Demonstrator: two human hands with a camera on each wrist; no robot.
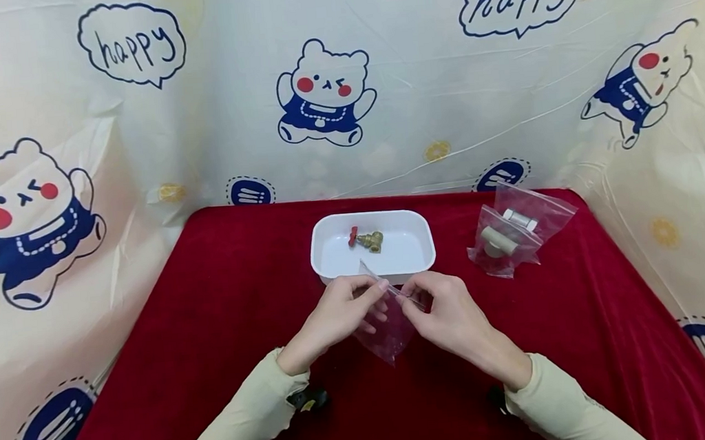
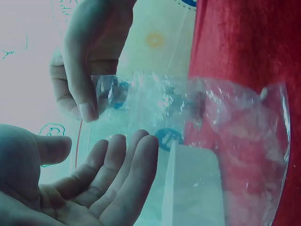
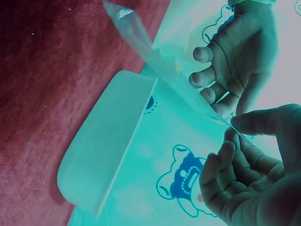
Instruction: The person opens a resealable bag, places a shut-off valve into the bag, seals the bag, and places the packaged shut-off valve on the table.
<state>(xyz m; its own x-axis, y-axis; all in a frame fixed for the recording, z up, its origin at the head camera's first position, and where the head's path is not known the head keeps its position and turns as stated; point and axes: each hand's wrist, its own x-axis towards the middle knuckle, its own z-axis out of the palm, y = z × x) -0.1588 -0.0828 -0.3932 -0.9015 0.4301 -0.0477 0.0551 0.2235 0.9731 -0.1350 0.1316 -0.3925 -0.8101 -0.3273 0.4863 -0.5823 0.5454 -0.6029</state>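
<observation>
A clear plastic zip bag [image 1: 389, 334] hangs between both hands, just in front of the white tray. My right hand [image 1: 449, 309] pinches the bag's upper edge between thumb and fingers, as the right wrist view also shows. Beside the bag is my left hand [image 1: 337, 311]; in the left wrist view its fingers [image 2: 141, 165] are spread and relaxed, with the thumb apart from them. The bag looks flat and see-through, with nothing inside. A brass valve [image 1: 371, 241] with a red handle lies in the white tray [image 1: 417, 219], behind the hands.
At the back right of the red cloth [image 1: 239, 277] lie two clear bags, one with a grey cylindrical part [image 1: 499, 241], the other with a silvery metal part [image 1: 520, 220]. Printed curtains [image 1: 418, 104] enclose the table at the back and sides.
</observation>
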